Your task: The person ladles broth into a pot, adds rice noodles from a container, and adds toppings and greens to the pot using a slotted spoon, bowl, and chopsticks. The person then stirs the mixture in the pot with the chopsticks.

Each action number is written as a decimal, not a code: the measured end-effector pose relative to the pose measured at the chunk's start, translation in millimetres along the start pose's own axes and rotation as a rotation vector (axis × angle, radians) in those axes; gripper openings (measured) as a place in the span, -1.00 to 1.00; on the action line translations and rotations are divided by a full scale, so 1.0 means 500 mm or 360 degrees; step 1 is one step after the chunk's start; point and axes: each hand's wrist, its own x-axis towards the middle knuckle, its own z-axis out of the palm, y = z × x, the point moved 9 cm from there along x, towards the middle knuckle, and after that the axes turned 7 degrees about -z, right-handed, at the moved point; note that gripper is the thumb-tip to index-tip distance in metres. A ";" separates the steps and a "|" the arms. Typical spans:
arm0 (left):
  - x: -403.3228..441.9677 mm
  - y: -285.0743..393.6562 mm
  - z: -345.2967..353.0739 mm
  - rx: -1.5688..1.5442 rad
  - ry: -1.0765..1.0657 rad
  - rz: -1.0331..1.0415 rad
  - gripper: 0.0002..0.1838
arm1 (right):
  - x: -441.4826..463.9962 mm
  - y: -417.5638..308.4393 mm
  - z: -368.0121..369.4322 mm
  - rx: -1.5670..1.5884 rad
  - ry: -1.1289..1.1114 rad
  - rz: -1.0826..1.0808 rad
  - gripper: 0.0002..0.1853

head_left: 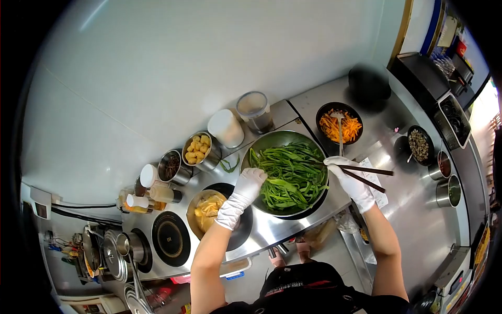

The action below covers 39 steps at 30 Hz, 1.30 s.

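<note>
A wide steel pan [283, 137] full of long cut leafy greens [293, 180] sits on the counter in front of me. My left hand [249, 184], in a white glove, is closed at the pan's left rim, its fingertips curled over the inner side. A pair of long dark chopsticks [368, 170] is gripped in my gloved right hand [348, 175]. Their tips reach into the greens at the right side, while the back ends point right. Below my left forearm, a smaller pot [192, 217] with pale yellow slices in liquid is partly hidden.
Left of the pan stand a pot of yellow chunks [197, 149], a white-lidded tub [226, 128] and several bottles. An induction burner [171, 238] lies further left. To the right are shredded carrot in a black bowl [339, 123], a spoon in it, and a bowl of brown bits [420, 145].
</note>
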 end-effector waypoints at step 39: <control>0.084 -0.097 -0.062 -0.1306 0.0212 -0.0814 -0.81 | -0.110 -0.256 -0.077 -0.0570 0.0038 -0.0493 -0.78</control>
